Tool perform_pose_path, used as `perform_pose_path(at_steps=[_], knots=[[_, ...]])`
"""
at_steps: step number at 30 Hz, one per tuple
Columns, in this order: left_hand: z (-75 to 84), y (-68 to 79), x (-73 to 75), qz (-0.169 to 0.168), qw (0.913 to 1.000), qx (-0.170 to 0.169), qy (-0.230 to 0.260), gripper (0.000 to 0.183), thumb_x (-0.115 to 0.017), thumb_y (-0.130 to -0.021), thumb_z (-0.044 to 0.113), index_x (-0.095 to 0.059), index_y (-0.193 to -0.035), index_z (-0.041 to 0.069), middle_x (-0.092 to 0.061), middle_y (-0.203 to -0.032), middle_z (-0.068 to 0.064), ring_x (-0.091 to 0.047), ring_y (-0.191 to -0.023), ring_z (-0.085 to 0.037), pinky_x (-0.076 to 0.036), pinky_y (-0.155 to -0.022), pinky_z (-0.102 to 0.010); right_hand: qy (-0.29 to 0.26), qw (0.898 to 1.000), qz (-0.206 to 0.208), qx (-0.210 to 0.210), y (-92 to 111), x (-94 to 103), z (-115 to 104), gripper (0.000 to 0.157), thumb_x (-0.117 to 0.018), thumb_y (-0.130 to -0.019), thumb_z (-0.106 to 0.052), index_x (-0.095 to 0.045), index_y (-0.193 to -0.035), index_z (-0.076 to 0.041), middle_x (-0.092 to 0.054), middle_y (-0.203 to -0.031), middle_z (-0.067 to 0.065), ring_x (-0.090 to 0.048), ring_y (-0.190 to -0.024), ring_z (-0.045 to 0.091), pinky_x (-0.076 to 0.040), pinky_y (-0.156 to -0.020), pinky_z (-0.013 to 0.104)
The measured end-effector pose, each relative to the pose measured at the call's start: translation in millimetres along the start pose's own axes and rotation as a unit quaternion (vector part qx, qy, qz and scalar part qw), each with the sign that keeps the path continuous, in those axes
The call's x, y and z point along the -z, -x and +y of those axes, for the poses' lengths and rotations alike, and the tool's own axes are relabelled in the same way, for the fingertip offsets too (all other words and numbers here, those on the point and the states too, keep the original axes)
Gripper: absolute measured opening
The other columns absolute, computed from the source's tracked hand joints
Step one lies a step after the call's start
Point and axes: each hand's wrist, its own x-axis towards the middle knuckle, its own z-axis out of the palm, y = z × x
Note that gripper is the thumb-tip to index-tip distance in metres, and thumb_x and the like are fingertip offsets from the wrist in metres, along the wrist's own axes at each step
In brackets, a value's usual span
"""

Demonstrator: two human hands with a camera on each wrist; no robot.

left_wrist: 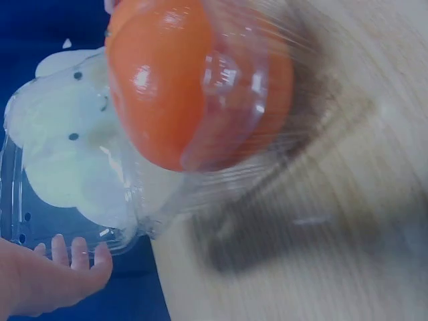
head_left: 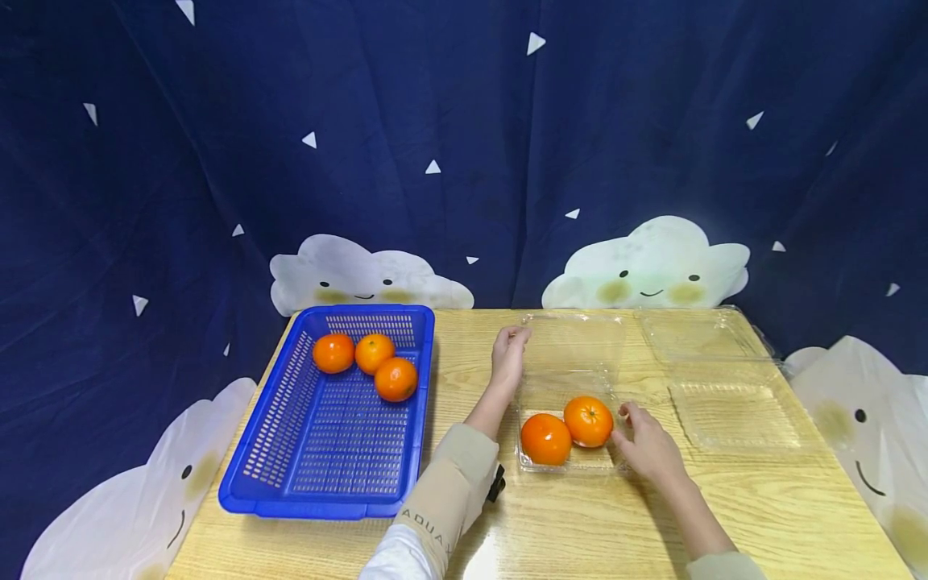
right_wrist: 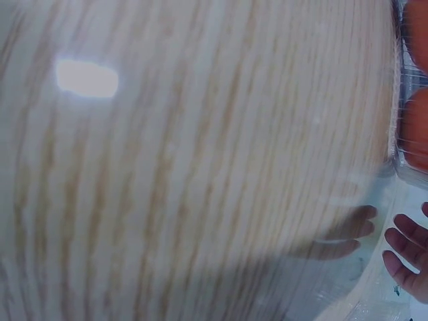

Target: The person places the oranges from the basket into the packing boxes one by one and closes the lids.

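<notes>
A clear hinged plastic box [head_left: 535,392] stands unfolded on the table, two oranges [head_left: 588,421] side by side in its near half. My left hand [head_left: 510,354] is at the left edge of its lid [head_left: 573,338]. In the left wrist view the fingers [left_wrist: 80,254] overlap the rim of the lid, loosely bent. One orange [left_wrist: 174,80] fills the top of that view behind clear plastic. Close by the box's right wall is my right hand [head_left: 648,447], its fingers spread apart and nothing in them. The right wrist view catches those fingers [right_wrist: 404,247] below the box.
To the left stands a blue perforated basket [head_left: 428,387] with three oranges [head_left: 374,353] at its back. A second clear box [head_left: 732,411] lies unfolded at the right. Behind the wooden table [head_left: 565,524] hangs a dark blue curtain [head_left: 464,105] with cloud shapes.
</notes>
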Motion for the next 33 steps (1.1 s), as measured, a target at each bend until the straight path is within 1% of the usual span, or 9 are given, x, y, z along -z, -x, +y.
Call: perform_pose_path(at_steps=[5, 9, 13, 15, 19, 22, 27, 30, 33], knots=[[6.7, 2.3, -2.7, 0.01, 0.9998, -0.008, -0.017, 0.033, -0.051, -0.087, 0.038, -0.057, -0.089, 0.006, -0.057, -0.093, -0.013, -0.047, -0.078, -0.015, -0.038, -0.072, -0.028, -0.003, 1.0, 0.002, 0.002, 0, 0.0, 1, 0.035, -0.057, -0.084, -0.022, -0.048, -0.112, -0.003, -0.057, -0.103, 0.021, -0.056, -0.093, 0.038, -0.046, -0.068, 0.051], [10.8, 4.7, -4.1, 0.017, 0.9988, -0.015, -0.044, 0.035, -0.05, -0.086, 0.041, -0.054, -0.08, 0.007, -0.055, -0.084, -0.01, -0.044, -0.07, -0.014, -0.037, -0.068, -0.027, -0.003, 1.0, 0.002, 0.002, 0, -0.4, 1, 0.035, -0.057, -0.084, -0.021, -0.048, -0.112, -0.003, -0.057, -0.103, 0.021, -0.056, -0.093, 0.038, -0.046, -0.068, 0.051], [13.8, 7.1, -5.2, 0.015, 0.9976, -0.019, -0.065, 0.035, -0.049, -0.087, 0.042, -0.059, -0.082, 0.009, -0.054, -0.08, -0.002, -0.046, -0.073, -0.013, -0.039, -0.07, -0.028, -0.002, 1.0, 0.003, 0.002, 0, -1.0, 2, 0.035, -0.057, -0.084, -0.022, -0.048, -0.112, -0.003, -0.057, -0.103, 0.02, -0.056, -0.092, 0.038, -0.045, -0.067, 0.05], [15.2, 8.5, -5.3, 0.014, 0.997, -0.022, -0.073, 0.037, -0.048, -0.087, 0.043, -0.06, -0.084, 0.008, -0.056, -0.082, -0.005, -0.047, -0.074, -0.014, -0.04, -0.071, -0.029, -0.002, 1.0, 0.003, 0.002, 0, -1.1, 2, 0.035, -0.057, -0.084, -0.022, -0.048, -0.112, -0.003, -0.057, -0.103, 0.02, -0.056, -0.092, 0.037, -0.045, -0.067, 0.05], [17.0, 11.4, -5.0, 0.017, 0.996, -0.027, -0.084, 0.045, -0.047, -0.087, 0.043, -0.06, -0.085, 0.0, -0.06, -0.085, -0.012, -0.048, -0.073, -0.014, -0.04, -0.07, -0.029, -0.003, 1.0, 0.002, 0.001, 0, -0.9, 2, 0.035, -0.057, -0.084, -0.022, -0.048, -0.112, -0.003, -0.057, -0.103, 0.02, -0.056, -0.092, 0.038, -0.045, -0.067, 0.05], [16.7, 13.3, -4.2, 0.014, 0.9964, -0.026, -0.079, 0.046, -0.048, -0.087, 0.043, -0.059, -0.083, -0.002, -0.059, -0.081, -0.01, -0.047, -0.069, -0.013, -0.039, -0.066, -0.027, -0.004, 1.0, 0.0, 0.0, 0, -0.6, 1, 0.035, -0.057, -0.084, -0.022, -0.048, -0.112, -0.002, -0.057, -0.103, 0.021, -0.055, -0.092, 0.038, -0.045, -0.068, 0.051], [14.4, 15.8, -3.5, 0.002, 0.997, -0.026, -0.073, 0.037, -0.051, -0.084, 0.04, -0.057, -0.076, 0.004, -0.055, -0.075, -0.006, -0.042, -0.063, -0.013, -0.036, -0.06, -0.026, -0.006, 1.0, -0.002, 0.0, 1, 0.1, 0, 0.036, -0.056, -0.084, -0.022, -0.048, -0.113, -0.002, -0.057, -0.104, 0.021, -0.055, -0.093, 0.039, -0.045, -0.069, 0.051], [13.5, 17.0, -3.6, -0.002, 0.9968, -0.026, -0.075, 0.031, -0.053, -0.082, 0.036, -0.057, -0.075, 0.006, -0.058, -0.078, -0.007, -0.043, -0.063, -0.013, -0.036, -0.06, -0.026, -0.007, 1.0, -0.003, -0.002, 1, 0.6, -1, 0.036, -0.056, -0.084, -0.022, -0.048, -0.113, -0.002, -0.057, -0.104, 0.021, -0.055, -0.093, 0.038, -0.045, -0.068, 0.051], [14.0, 19.5, -3.1, -0.004, 0.9964, -0.026, -0.081, 0.025, -0.053, -0.079, 0.032, -0.058, -0.074, 0.008, -0.058, -0.076, -0.005, -0.044, -0.064, -0.013, -0.037, -0.061, -0.026, -0.009, 1.0, -0.003, -0.003, 1, 0.8, -1, 0.035, -0.056, -0.084, -0.022, -0.048, -0.113, -0.003, -0.057, -0.105, 0.021, -0.055, -0.093, 0.038, -0.045, -0.067, 0.05]])
